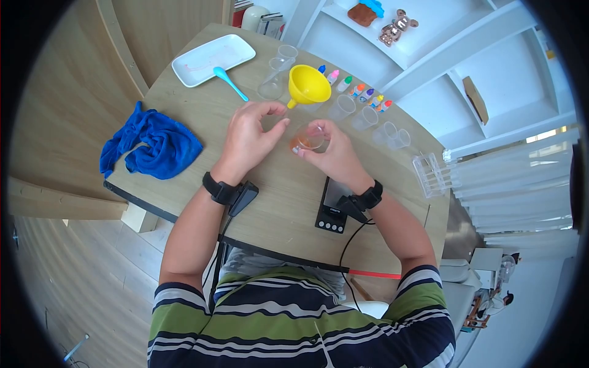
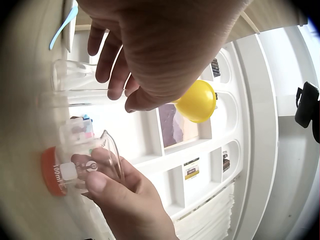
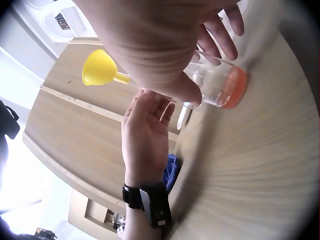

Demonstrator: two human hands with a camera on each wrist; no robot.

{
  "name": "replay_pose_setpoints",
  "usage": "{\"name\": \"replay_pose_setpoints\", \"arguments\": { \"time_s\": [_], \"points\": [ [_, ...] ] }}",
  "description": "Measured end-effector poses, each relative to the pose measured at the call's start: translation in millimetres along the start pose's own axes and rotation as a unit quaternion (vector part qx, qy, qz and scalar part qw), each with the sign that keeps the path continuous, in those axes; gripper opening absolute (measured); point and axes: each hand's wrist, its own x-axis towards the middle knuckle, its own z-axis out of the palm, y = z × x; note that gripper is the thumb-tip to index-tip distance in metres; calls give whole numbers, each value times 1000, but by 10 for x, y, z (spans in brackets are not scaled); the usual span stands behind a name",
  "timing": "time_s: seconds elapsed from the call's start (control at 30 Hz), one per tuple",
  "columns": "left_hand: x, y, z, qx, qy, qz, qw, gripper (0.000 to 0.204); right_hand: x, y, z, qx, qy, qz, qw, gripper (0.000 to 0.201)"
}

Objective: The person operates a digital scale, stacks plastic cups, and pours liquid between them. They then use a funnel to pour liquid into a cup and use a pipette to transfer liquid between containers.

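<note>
My left hand (image 1: 248,138) curls its thumb and fingers round a clear upright cylinder (image 2: 82,98), mostly hidden by the hand in the head view. A yellow funnel (image 1: 308,84) stands at the cylinder's top, its bowl wide open above the fingers. To the right, my right hand (image 1: 337,153) grips a clear beaker (image 3: 215,82) by its side, thumb on one side and fingers on the other. Orange-red liquid (image 3: 234,88) lies at the beaker's bottom. The beaker is beside the cylinder, lower than the funnel.
A white tray (image 1: 196,69) and blue spoon (image 1: 230,83) lie at the back left, near a clear flask (image 1: 270,86). A blue cloth (image 1: 161,153) is at left. Clear cups (image 1: 366,118), small colour bottles (image 1: 358,90), a rack (image 1: 431,175) and a black scale (image 1: 331,219) are also on the table.
</note>
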Motion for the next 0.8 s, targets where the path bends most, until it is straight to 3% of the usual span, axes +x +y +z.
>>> {"name": "replay_pose_setpoints", "arguments": {
  "time_s": [0.2, 0.33, 0.43, 0.63, 0.7, 0.8],
  "points": [
    [-5, -60, 36, 8, 6, 59, 998, 27, 44, -160, -541, 59, 50, -51, 996, 58],
    [-16, 0, 62, -41, 19, 45, 998, 22, 118, -385, -1005, 95, 73, -63, 991, 60],
    [-26, 40, 35, -43, 10, 40, 998, 22, 174, -651, -1197, 137, 44, -62, 988, 60],
    [-37, 33, 32, -16, -19, 60, 998, 23, 268, -958, -1290, -11, 8, -79, 997, 62],
    [-44, 74, 33, -12, -26, 45, 999, 23, 276, -1024, -1298, -107, 9, -104, 989, 60],
    [-40, 57, 38, 2, -24, 59, 998, 22, 286, -1083, -1308, -148, 7, -130, 980, 57]
  ]
}}
